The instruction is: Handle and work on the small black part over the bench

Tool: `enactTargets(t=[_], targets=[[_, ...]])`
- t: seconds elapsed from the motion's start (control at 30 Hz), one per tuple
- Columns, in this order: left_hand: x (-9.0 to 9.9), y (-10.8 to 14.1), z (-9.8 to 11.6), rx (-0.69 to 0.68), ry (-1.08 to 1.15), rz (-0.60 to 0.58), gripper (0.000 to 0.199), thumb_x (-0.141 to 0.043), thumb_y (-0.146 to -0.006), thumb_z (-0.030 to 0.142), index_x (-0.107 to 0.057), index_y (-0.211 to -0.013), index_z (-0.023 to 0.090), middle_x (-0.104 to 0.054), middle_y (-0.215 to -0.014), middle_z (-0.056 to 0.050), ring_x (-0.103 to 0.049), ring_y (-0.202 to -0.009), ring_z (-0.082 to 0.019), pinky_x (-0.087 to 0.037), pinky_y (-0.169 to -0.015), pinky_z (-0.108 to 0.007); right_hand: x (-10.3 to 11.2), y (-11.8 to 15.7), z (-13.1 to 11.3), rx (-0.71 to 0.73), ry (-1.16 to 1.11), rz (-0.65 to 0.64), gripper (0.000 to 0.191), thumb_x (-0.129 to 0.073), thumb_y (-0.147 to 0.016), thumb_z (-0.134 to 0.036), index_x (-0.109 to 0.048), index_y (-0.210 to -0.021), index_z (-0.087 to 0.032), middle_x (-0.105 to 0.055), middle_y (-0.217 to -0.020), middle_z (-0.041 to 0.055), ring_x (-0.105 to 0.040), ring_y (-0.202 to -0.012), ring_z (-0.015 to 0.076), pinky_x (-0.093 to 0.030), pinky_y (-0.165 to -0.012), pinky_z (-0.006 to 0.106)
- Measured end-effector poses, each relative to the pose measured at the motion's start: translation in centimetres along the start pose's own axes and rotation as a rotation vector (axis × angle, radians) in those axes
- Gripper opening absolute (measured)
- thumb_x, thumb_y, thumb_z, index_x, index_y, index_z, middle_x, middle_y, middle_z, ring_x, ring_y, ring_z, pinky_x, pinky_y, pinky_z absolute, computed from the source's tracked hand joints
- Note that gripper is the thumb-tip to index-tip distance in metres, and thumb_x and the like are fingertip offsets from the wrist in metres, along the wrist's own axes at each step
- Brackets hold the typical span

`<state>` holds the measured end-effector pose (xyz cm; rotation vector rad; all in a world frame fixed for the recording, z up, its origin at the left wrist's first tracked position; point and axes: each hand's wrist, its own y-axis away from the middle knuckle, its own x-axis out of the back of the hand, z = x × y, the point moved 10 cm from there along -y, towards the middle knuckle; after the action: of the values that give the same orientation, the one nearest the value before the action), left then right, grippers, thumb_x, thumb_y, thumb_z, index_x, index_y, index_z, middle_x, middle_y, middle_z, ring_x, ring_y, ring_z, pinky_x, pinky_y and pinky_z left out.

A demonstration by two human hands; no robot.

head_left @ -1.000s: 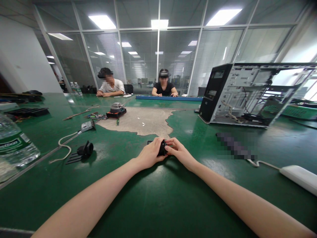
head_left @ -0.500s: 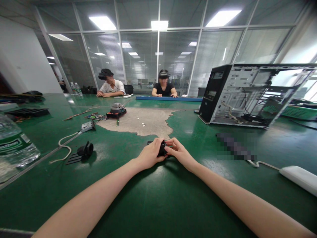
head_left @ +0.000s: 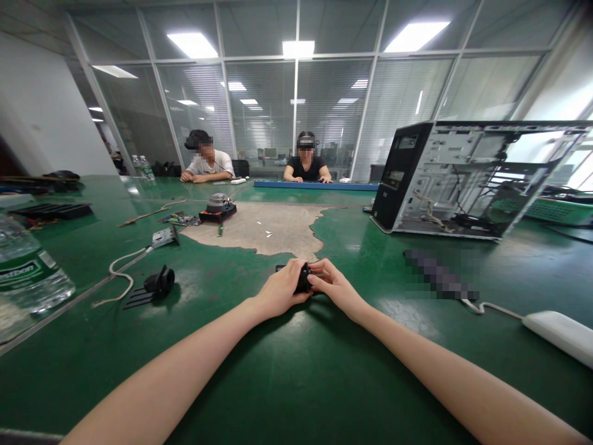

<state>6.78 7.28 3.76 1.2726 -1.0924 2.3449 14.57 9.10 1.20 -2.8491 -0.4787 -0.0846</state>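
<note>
My left hand (head_left: 282,289) is closed around a small black part (head_left: 302,279) at the middle of the green table, its fingers wrapped over the top. From the other side my right hand (head_left: 334,285) grips the same part between thumb and fingers. Most of the part is hidden by my fingers, and its exact kind cannot be made out. One dark end of it shows beyond my left fingers. Off to the left lies a black plastic piece (head_left: 160,282) with a round end and several thin prongs.
An opened computer case (head_left: 463,179) stands at the right, near a green basket (head_left: 563,210). A white power strip (head_left: 560,334) lies at the right edge. At the left are a water bottle (head_left: 32,272) and a metal box (head_left: 165,236) with a cable. Two people sit across the table.
</note>
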Motion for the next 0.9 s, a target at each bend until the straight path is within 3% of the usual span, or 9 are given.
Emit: enactTargets(t=[0.27,0.43,0.67,0.9], targets=[[0.0,0.1,0.0,0.004,-0.009,0.002,0.056,-0.059,-0.069,0.029,-0.027,-0.115,0.021,-0.042,-0.112,-0.008,-0.05,-0.097,-0.023,-0.045,-0.079,-0.039,-0.1,-0.1,0.1,0.017,-0.002,-0.04,0.028,-0.062,-0.067,-0.029,-0.048,-0.09,-0.021,-0.054,-0.092,0.0015,-0.054,-0.083,0.0137,-0.044,-0.074,0.03],[0.1,0.1,0.1,-0.004,-0.008,0.005,0.057,-0.059,-0.069,0.029,-0.027,-0.116,0.021,-0.042,-0.113,-0.009,-0.05,-0.097,-0.022,-0.044,-0.079,-0.039,-0.4,0.2,-0.4,-0.003,-0.068,-0.041,0.02,-0.058,-0.072,-0.031,-0.046,-0.083,-0.021,-0.054,-0.088,0.0,-0.054,-0.077,0.0114,-0.045,-0.068,0.028],[0.1,0.0,0.0,0.01,-0.001,0.004,0.057,-0.059,-0.069,0.029,-0.028,-0.115,0.021,-0.042,-0.112,-0.009,-0.051,-0.097,-0.023,-0.045,-0.078,-0.039,0.0,0.0,-0.1,-0.023,0.017,-0.016,0.028,-0.058,-0.071,-0.032,-0.047,-0.094,-0.02,-0.052,-0.098,0.0037,-0.054,-0.079,0.0125,-0.045,-0.07,0.03],[0.0,0.0,-0.1,0.018,0.013,0.001,0.057,-0.059,-0.068,0.028,-0.028,-0.115,0.022,-0.042,-0.112,-0.008,-0.051,-0.096,-0.023,-0.045,-0.077,-0.039,-0.4,0.2,-0.5,-0.019,-0.058,-0.034,0.025,-0.061,-0.068,-0.033,-0.045,-0.083,-0.022,-0.054,-0.083,-0.0012,-0.055,-0.076,0.0123,-0.046,-0.068,0.029]])
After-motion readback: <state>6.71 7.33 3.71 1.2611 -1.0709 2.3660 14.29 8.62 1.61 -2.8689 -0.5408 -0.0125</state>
